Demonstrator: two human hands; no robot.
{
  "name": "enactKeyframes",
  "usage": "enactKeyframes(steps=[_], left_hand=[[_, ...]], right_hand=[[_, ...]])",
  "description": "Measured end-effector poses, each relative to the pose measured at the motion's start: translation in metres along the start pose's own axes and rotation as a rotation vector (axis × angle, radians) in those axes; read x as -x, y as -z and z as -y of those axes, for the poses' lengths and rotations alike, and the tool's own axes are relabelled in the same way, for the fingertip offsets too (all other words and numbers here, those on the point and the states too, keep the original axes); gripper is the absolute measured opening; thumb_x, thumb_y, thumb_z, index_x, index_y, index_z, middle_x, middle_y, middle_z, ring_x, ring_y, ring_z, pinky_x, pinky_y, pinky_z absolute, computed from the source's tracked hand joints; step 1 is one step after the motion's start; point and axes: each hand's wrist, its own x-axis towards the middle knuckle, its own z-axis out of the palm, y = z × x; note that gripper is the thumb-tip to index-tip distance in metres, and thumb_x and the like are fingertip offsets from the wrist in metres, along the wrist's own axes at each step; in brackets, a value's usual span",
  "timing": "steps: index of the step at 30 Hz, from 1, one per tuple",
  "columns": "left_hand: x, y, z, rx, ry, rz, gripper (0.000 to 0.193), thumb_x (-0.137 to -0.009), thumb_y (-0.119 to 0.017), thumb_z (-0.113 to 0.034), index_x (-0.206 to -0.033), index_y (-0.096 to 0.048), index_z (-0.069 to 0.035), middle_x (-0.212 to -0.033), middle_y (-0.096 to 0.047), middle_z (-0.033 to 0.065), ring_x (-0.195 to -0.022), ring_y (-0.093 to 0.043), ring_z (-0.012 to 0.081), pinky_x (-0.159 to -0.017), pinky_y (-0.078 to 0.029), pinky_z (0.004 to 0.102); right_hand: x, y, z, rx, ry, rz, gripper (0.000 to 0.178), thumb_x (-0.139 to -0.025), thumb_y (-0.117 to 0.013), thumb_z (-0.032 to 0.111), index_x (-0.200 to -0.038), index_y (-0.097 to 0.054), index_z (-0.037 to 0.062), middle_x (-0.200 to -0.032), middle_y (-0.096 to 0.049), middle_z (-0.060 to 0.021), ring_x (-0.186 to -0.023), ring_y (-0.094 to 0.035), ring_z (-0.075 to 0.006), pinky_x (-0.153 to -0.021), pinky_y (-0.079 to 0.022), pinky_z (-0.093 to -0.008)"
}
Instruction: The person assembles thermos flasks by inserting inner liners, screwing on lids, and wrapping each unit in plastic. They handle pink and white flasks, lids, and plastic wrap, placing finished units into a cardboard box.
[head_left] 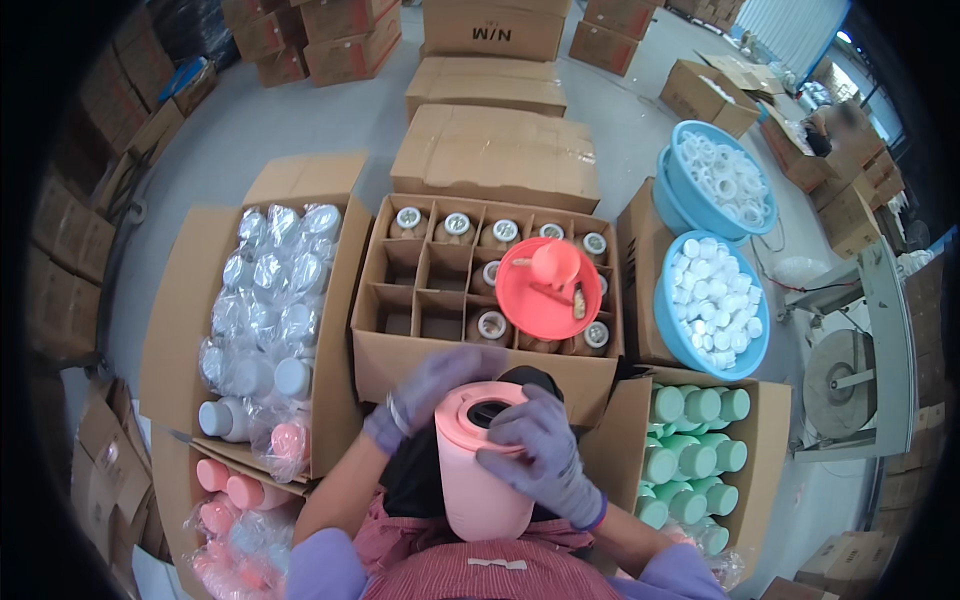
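The person is holding a pink plastic bottle [482, 460] upright over the lap, left hand [425, 392] wrapping behind its shoulder, right hand [540, 455] clamping the open neck; it is looking light, rigid and smooth, best gripped around the body

We see a tall pink matt plastic bottle [482, 462] in thin lilac cloth gloves. The brown divided carton [480, 275] is dull corrugated cardboard, the round red funnel [545, 290] smooth plastic, and the clear crinkled plastic bags [270, 290] glossy. The light-blue plastic basin [672, 320] has a slight sheen.
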Motion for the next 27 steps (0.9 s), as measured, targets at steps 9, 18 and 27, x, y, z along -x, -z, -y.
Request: enactKeyframes(steps=[9, 18, 27], left_hand=[[0.067, -0.049, -0.030, -0.267, -0.252, -0.488, 0.048, -0.093, -0.050, -0.017, -0.135, -0.052, 0.007, -0.138, -0.055, 0.0181, -0.131, -0.050, 0.0245, -0.114, -0.033, 0.0407], [0.074, -0.032, -0.007, -0.098, -0.372, -0.438, 0.049, -0.099, -0.051, -0.023, -0.140, -0.048, 0.005, -0.139, -0.054, 0.0175, -0.133, -0.048, 0.0244, -0.113, -0.035, 0.0374], [0.077, -0.023, -0.008, -0.063, -0.360, -0.251, 0.098, -0.078, -0.074, -0.058, -0.148, -0.038, 0.001, -0.143, -0.050, 0.0186, -0.132, -0.049, 0.0300, -0.114, -0.034, 0.0443]], right_hand=[[-0.010, 0.029, -0.044, -0.425, -0.221, 0.210, 0.040, -0.071, -0.082, 0.017, -0.108, -0.068, 0.0102, -0.121, -0.056, -0.0107, -0.115, -0.054, -0.0325, -0.104, -0.039, -0.0446], [-0.020, 0.039, -0.041, -0.351, -0.259, 0.216, 0.062, -0.063, -0.087, 0.023, -0.118, -0.063, 0.0091, -0.122, -0.058, -0.0122, -0.120, -0.053, -0.0302, -0.103, -0.041, -0.0425], [-0.017, 0.035, -0.037, -0.557, -0.254, 0.410, 0.063, -0.078, -0.078, 0.028, -0.132, -0.057, 0.0048, -0.133, -0.057, -0.0133, -0.129, -0.049, -0.0326, -0.107, -0.040, -0.0440]])
